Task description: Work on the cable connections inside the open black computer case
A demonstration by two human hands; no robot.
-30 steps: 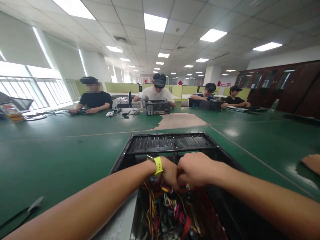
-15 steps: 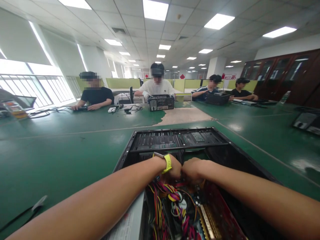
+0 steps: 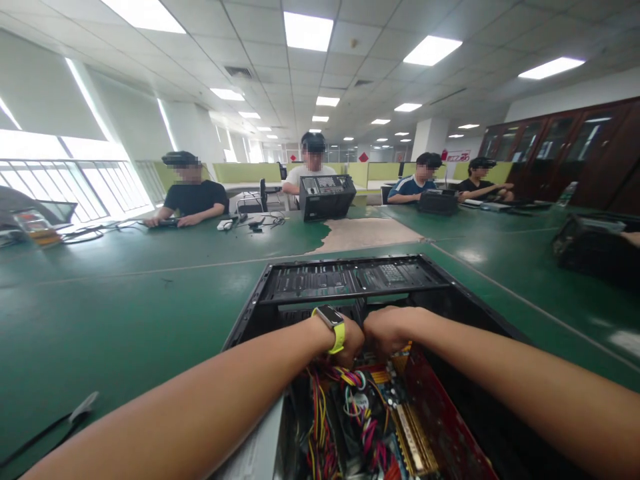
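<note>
My left hand (image 3: 353, 341), with a yellow-strapped watch (image 3: 336, 327) on its wrist, reaches into an open black computer case (image 3: 345, 280). Beside it, nearly touching, is my right hand (image 3: 387, 330). Both hands are closed, fingers curled down toward the board at the far part of the case; what they grip is hidden behind the knuckles. Nearer to me lie bundled multicoloured wires (image 3: 320, 420), gold-coloured memory sticks (image 3: 414, 437) and a red circuit board (image 3: 445, 407). A grey metal box (image 3: 257, 443) sits along the left side, partly under my left forearm.
The case rests on a green table (image 3: 190, 313). A cable (image 3: 55, 427) lies at the near left. Across the table several people work, one behind a tilted black computer case (image 3: 327, 198). Another dark case (image 3: 595, 250) stands at the right, and a tan bare patch (image 3: 370, 233) marks the tabletop.
My left wrist has turned, showing more of the watch face. Both hands stay close together inside the case. Across the table, a person has tipped up their case; the dark case at right has shifted.
</note>
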